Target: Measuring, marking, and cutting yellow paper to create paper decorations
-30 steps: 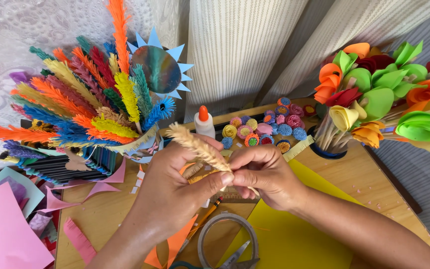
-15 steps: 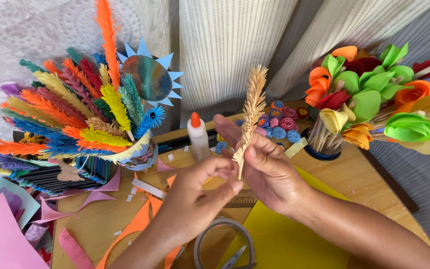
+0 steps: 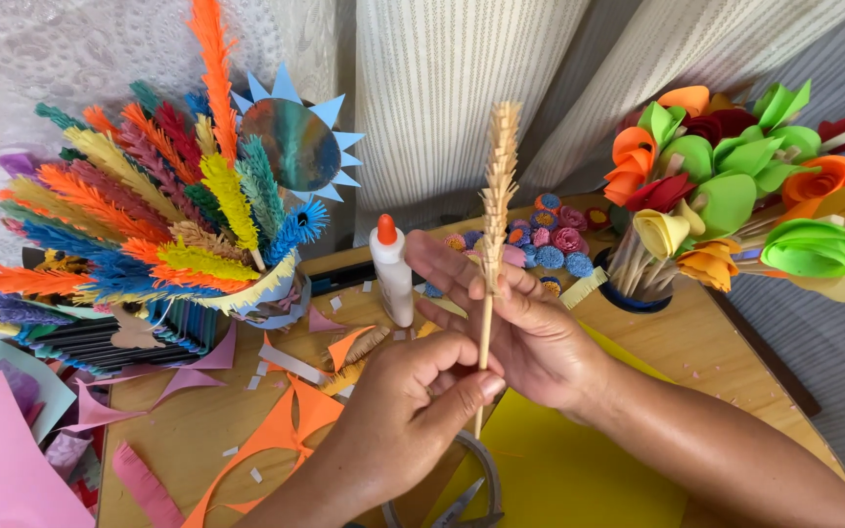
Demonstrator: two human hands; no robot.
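The right hand (image 3: 530, 328) and the left hand (image 3: 413, 411) hold a paper spike (image 3: 499, 191) upright above the middle of the table (image 3: 188, 440). The spike is a tan fringed strip wound around a thin wooden stick (image 3: 483, 342). The right hand is partly open: the thumb presses the stick against the extended fingers, just below the fringe. The left hand is closed around the lower part of the stick, thumb against curled fingers. The stick's bottom end shows just below the left hand, above a tape roll (image 3: 471, 469) at the near edge. Scissors (image 3: 462, 504) lie inside the roll. A yellow sheet (image 3: 579, 469) lies under the right forearm, towards the near right corner. A glue bottle (image 3: 393, 274) with an orange cap stands near the far edge, just left of the right hand's fingertips. Small paper rosettes (image 3: 555, 240) lie behind the right hand at the far edge. A blue cup of paper flowers (image 3: 726, 186) stands at the far right corner. A container of coloured paper spikes (image 3: 149, 220) stands at the far left corner, with a spiked blue disc (image 3: 290, 142) behind it. Orange offcuts (image 3: 286, 420) and pink scraps (image 3: 139, 484) lie on the left half of the table. Curtains (image 3: 462, 88) hang behind the table.
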